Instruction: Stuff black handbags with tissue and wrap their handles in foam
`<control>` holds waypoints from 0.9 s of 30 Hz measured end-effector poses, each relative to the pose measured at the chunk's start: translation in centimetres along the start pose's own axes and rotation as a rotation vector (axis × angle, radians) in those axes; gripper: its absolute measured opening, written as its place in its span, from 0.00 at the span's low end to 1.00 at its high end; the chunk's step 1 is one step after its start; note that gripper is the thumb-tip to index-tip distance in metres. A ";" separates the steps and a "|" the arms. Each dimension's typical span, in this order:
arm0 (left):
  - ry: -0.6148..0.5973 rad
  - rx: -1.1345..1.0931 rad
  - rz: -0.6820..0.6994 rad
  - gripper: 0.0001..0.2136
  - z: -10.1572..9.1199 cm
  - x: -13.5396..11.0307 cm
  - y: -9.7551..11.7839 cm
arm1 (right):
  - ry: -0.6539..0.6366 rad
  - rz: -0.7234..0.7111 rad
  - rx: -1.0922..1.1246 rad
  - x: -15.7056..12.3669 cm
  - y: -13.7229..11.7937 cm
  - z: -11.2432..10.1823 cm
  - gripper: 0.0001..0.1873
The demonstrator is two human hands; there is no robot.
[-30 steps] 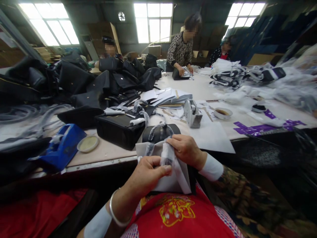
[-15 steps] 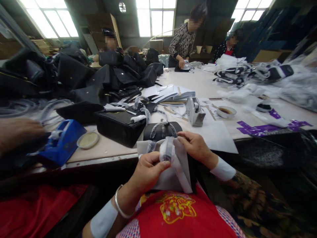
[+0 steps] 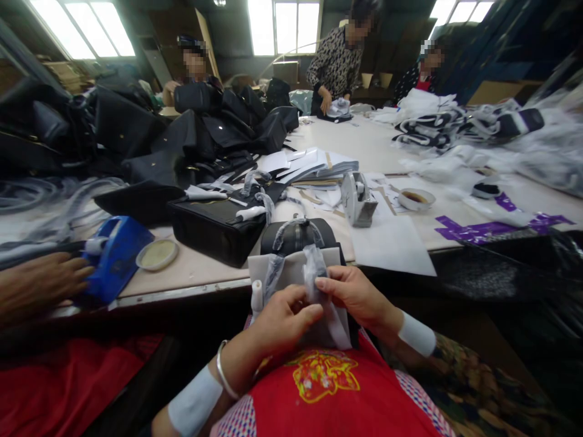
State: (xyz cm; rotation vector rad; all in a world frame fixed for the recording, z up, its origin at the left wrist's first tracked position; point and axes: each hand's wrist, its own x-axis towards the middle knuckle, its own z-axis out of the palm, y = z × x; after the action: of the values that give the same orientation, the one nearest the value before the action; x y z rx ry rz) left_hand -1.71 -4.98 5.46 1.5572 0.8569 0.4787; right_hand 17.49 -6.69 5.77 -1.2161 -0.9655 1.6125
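Observation:
A black handbag (image 3: 300, 235) rests on my lap against the table edge, its front covered by white paper (image 3: 291, 270) and its handles wound in clear plastic wrap (image 3: 314, 264). My left hand (image 3: 282, 318) pinches the plastic-wrapped handle from below, fingers closed. From the right, my right hand (image 3: 355, 294) grips the same wrapped handle and the paper. A small white roll (image 3: 257, 294) stands just left of my left hand.
A blue tape dispenser (image 3: 116, 255) and a round lid (image 3: 156, 254) sit at the table's left, with another person's hand (image 3: 40, 285) beside the dispenser. Black bags (image 3: 214, 224) pile up beyond; a grey dispenser (image 3: 357, 200), paper sheets (image 3: 392, 246) and purple strips (image 3: 492, 229) lie right. Three people work at the far end.
Both my hands and the wrapped handle have dropped lower toward my lap. Another person's hand came in from the left and now rests by the blue dispenser.

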 end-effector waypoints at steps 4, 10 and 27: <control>-0.070 -0.325 -0.288 0.29 0.4 -0.2 1.7 | 0.087 -0.199 -0.297 -0.2 0.1 0.7 0.19; 0.097 -0.466 -0.275 0.28 2.4 0.9 1.1 | 0.147 -0.324 -0.451 0.0 1.0 1.3 0.15; 0.300 -0.227 -0.103 0.14 2.1 0.6 -0.4 | 0.081 -0.050 -1.015 -5.5 3.7 -1.4 0.15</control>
State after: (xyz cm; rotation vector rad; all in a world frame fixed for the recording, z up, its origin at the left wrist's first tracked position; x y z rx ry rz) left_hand 0.08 -5.91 4.61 1.2446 1.0671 0.7208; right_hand 18.93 -12.98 3.65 -1.8560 -1.8385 0.9860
